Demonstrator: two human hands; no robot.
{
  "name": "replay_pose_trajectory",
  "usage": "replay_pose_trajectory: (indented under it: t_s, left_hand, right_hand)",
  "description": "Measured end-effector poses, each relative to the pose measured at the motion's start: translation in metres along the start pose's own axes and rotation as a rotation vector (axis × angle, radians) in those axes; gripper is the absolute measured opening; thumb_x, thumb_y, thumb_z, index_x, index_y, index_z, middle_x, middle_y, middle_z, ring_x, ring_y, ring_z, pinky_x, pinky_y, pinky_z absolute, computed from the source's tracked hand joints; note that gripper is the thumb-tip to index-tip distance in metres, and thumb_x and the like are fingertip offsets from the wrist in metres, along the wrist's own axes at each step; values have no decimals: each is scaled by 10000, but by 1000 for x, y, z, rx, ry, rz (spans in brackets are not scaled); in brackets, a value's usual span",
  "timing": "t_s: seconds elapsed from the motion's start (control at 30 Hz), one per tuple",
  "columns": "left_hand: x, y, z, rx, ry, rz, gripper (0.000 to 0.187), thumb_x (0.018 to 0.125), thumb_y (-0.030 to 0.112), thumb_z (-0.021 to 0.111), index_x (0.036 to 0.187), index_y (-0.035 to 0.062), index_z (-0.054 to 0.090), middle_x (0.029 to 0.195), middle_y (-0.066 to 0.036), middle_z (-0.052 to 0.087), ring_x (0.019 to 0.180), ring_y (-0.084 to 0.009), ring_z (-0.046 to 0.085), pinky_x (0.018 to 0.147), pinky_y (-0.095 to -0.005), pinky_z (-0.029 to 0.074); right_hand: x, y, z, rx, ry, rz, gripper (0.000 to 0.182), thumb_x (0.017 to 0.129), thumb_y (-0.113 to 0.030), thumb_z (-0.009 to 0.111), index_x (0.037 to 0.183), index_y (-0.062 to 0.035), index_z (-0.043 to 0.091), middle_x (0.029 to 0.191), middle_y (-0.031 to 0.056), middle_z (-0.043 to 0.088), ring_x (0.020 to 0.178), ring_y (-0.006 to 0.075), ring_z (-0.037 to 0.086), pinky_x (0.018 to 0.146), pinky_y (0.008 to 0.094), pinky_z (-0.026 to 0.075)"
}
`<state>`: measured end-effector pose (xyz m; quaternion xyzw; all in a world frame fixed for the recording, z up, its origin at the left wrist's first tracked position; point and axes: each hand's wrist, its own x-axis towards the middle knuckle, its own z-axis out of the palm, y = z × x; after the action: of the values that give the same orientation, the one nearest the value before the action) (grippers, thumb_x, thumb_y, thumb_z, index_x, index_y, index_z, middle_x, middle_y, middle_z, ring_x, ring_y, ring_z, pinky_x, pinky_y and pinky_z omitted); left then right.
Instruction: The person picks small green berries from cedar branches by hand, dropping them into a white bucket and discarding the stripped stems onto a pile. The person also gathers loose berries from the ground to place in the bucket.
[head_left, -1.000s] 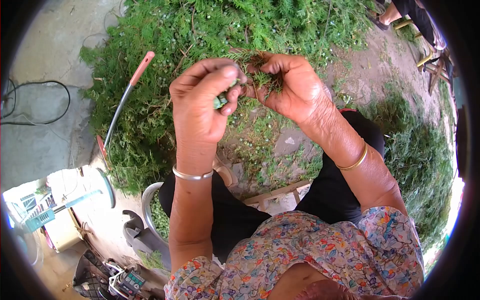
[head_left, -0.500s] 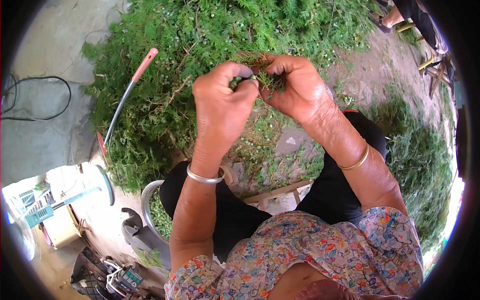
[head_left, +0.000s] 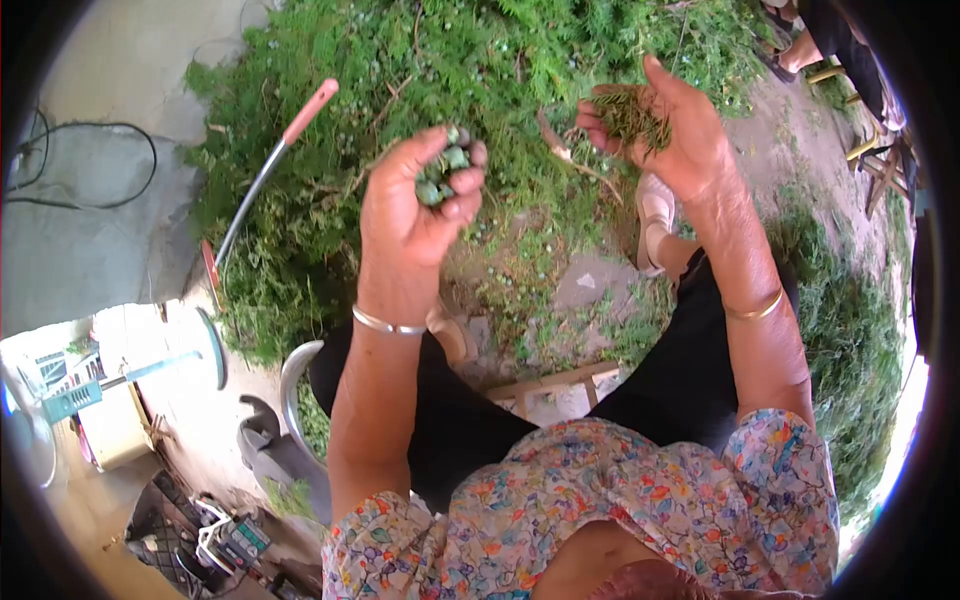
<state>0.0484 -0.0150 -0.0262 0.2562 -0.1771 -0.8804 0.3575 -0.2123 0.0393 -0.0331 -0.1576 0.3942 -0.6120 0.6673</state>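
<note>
My left hand [head_left: 395, 200] is raised in front of me, fingers curled around several small green conifer cones [head_left: 440, 180]. My right hand [head_left: 695, 140] is up at the right, thumb stretched out and fingers slightly bent. A green-brown conifer sprig [head_left: 635, 118] lies loosely against its palm and fingers. Under and beyond both hands spreads a big heap of green conifer branches [head_left: 560, 40]. A metal basin [head_left: 290, 390] stands beside my knee at the left, partly hidden by my leg, with green cones visible inside.
A curved metal tool with a pink handle [head_left: 312, 108] leans on the heap's left side. A black cable [head_left: 150, 170] lies on the concrete at left. Another person's leg [head_left: 800, 52] is at the upper right. A wooden frame [head_left: 545, 385] lies between my legs.
My hands were close together over the sprig and have moved apart. The right went up and to the right with the sprig; the left shifted slightly left and turned, showing the cones.
</note>
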Motion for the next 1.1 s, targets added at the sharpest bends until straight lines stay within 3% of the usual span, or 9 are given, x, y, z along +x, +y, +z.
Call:
replay_pose_trajectory:
  t_s: [0.37, 0.43, 0.47, 0.57, 0.63, 0.8, 0.9, 0.97, 1.1]
  left_hand:
    - [-133, 107, -40, 50, 144, 346, 220, 858, 102, 534, 1010, -52, 489, 922, -154, 487, 656, -158, 453, 435, -225, 345]
    - [-184, 113, -67, 167, 334, 476, 234, 872, 132, 519, 1022, -46, 488, 909, -149, 505, 655, -156, 453, 438, -226, 348]
    - [-207, 112, -79, 69, 429, 468, 268, 871, 77, 512, 1104, 208, 485, 854, -181, 536, 599, -178, 489, 416, -236, 357]
    - [-272, 95, -125, 187, 955, 642, 219, 842, 81, 556, 1016, -39, 499, 810, -172, 579, 594, -203, 526, 421, -270, 384]
    - [-310, 75, -153, 321, 1213, 708, 151, 799, 39, 574, 914, -57, 559, 778, -191, 594, 586, -234, 559, 438, -256, 413]
    - [-392, 32, -229, 825, 1431, 276, 422, 750, 202, 671, 1121, 19, 582, 1076, -155, 598, 972, -299, 553, 655, -483, 466]
    - [-410, 25, -237, 700, 1553, 221, 536, 727, 287, 692, 1200, 74, 559, 1191, -111, 553, 1121, -302, 463, 722, -551, 413]
    - [-419, 21, -234, 723, 1622, 349, 429, 752, 291, 671, 1088, 32, 612, 1063, -111, 610, 1032, -276, 536, 686, -480, 455]
    - [-432, 9, -238, 716, 1647, 434, 193, 801, 199, 635, 727, 23, 607, 622, -96, 596, 417, -149, 542, 359, -251, 410]
  right_hand:
    - [3, 5, -21, -56, 20, 213, 240, 892, -120, 531, 1000, 94, 523, 969, 218, 605, 884, 306, 607, 736, 376, 537]
    - [11, 3, -27, -39, -45, 226, 241, 893, -124, 536, 1005, 89, 525, 985, 211, 602, 884, 296, 605, 733, 361, 536]
    - [14, 1, -28, -38, -68, 247, 243, 894, -126, 539, 1007, 88, 525, 994, 207, 600, 885, 291, 604, 730, 354, 537]
    - [15, 6, -21, -113, -40, 247, 252, 895, -134, 543, 1013, 88, 523, 1004, 206, 595, 888, 287, 604, 714, 337, 541]
    - [17, 11, -17, -148, -39, 244, 255, 897, -136, 541, 1016, 88, 522, 1001, 205, 595, 889, 284, 603, 705, 327, 542]
    - [15, 12, -25, -221, -21, 231, 256, 899, -139, 536, 1016, 89, 522, 994, 202, 596, 890, 277, 602, 686, 309, 543]
    - [16, 9, -31, -214, -51, 235, 254, 900, -134, 532, 1022, 88, 521, 994, 198, 596, 892, 271, 602, 689, 308, 542]
    - [13, 6, -26, -237, 19, 205, 260, 905, -135, 524, 1040, 87, 516, 1014, 192, 592, 896, 268, 599, 683, 302, 539]
    - [15, -4, -43, -224, 8, 205, 280, 912, -139, 514, 1070, 92, 501, 1046, 191, 582, 916, 272, 593, 674, 298, 533]
